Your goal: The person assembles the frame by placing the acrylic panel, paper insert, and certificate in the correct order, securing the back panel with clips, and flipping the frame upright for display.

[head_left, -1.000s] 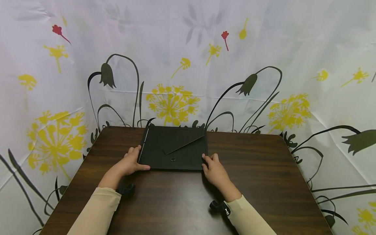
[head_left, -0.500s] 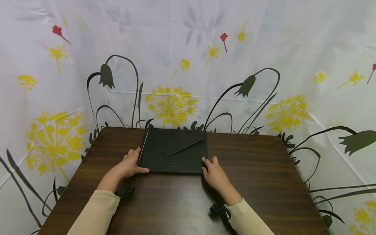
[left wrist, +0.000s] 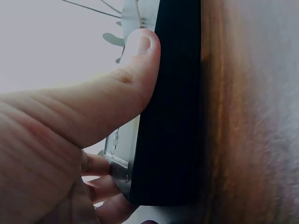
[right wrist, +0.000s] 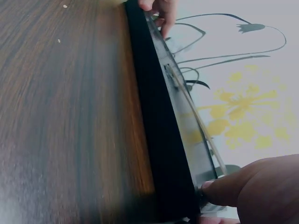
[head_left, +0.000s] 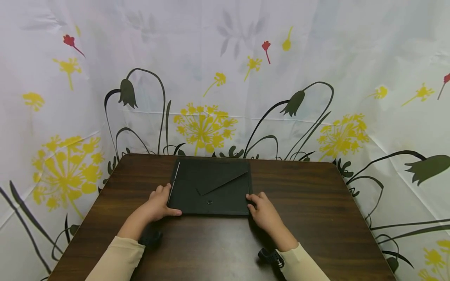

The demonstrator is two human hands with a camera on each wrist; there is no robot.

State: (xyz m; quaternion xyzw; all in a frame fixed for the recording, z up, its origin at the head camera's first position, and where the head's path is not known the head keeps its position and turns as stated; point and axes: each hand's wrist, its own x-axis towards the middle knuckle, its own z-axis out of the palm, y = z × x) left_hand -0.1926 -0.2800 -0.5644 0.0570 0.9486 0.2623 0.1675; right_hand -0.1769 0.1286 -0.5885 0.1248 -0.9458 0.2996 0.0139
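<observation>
A flat black rectangular case [head_left: 218, 207] lies on the brown wooden table [head_left: 211, 249]. Its top carries a slanting raised edge, a small round stud near the front, and a thin pale line along the left side. My left hand [head_left: 156, 205] holds the front left corner, thumb along the near edge and fingers at the left side. In the left wrist view the case's thick dark side [left wrist: 173, 116] shows beneath the thumb. My right hand [head_left: 265, 214] grips the right side near the front corner; its thumb lies at the top edge in the right wrist view.
A white cloth [head_left: 225, 47] printed with yellow, red and dark green flowers hangs behind the table and along its sides. Both wrists wear black straps, the left one [head_left: 151, 239] and the right one [head_left: 270, 257]. The case's far edge lies close to the table's back edge.
The case has slid toward me and slightly to the right, with both hands keeping their hold on it. The head view has shifted a little.
</observation>
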